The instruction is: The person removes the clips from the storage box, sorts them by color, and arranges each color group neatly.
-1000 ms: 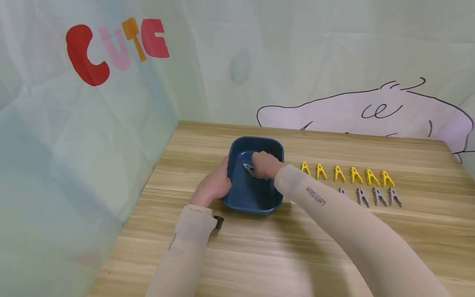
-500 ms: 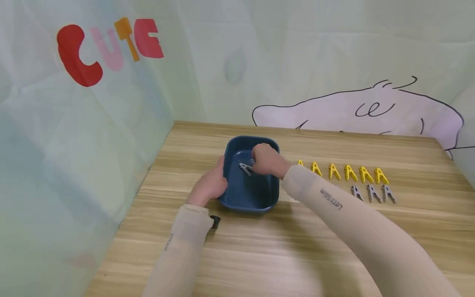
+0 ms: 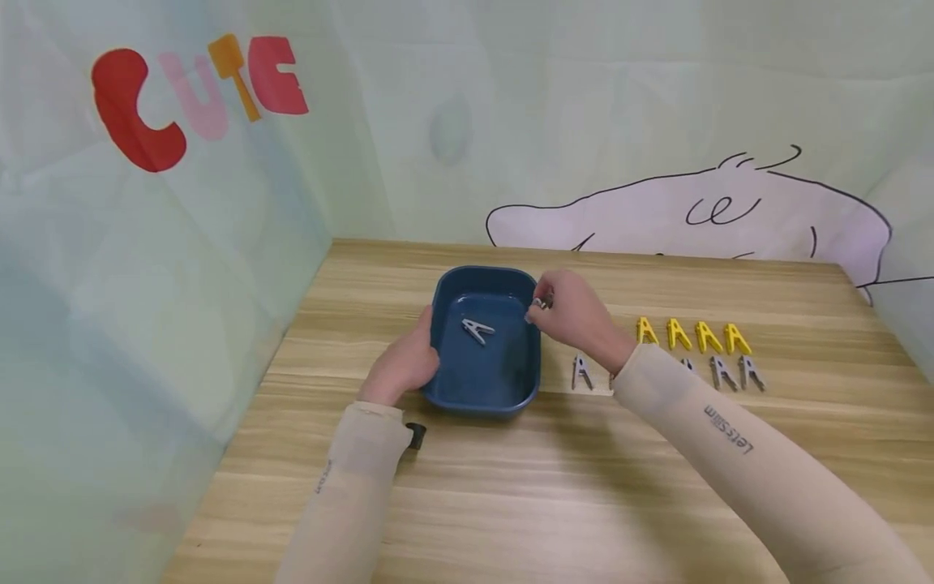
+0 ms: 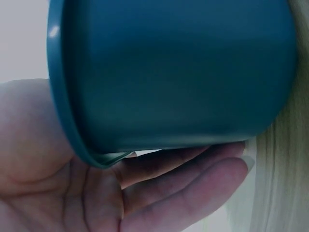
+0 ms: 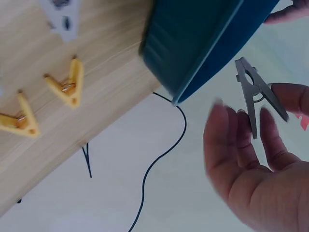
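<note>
A blue basin (image 3: 525,357) stands on the wooden table with one grey clip (image 3: 477,329) lying inside. My left hand (image 3: 409,361) holds the basin's left wall; in the left wrist view its fingers (image 4: 183,188) lie along the blue basin (image 4: 174,72) below the rim. My right hand (image 3: 547,310) hovers over the basin's right rim and pinches a second grey clip (image 3: 539,303). In the right wrist view that grey clip (image 5: 255,96) sits between thumb and fingers, beside the blue basin (image 5: 198,43).
To the basin's right, yellow clips (image 3: 676,333) lie in a row, with grey clips (image 3: 749,372) in a row in front and one grey clip (image 3: 581,371) nearer the basin. Yellow clips (image 5: 67,87) show below the wrist. Curtain walls close the left and back.
My right hand has risen out of the basin and moved right to its rim, carrying a grey clip. One grey clip now lies uncovered inside. The left hand has kept its hold.
</note>
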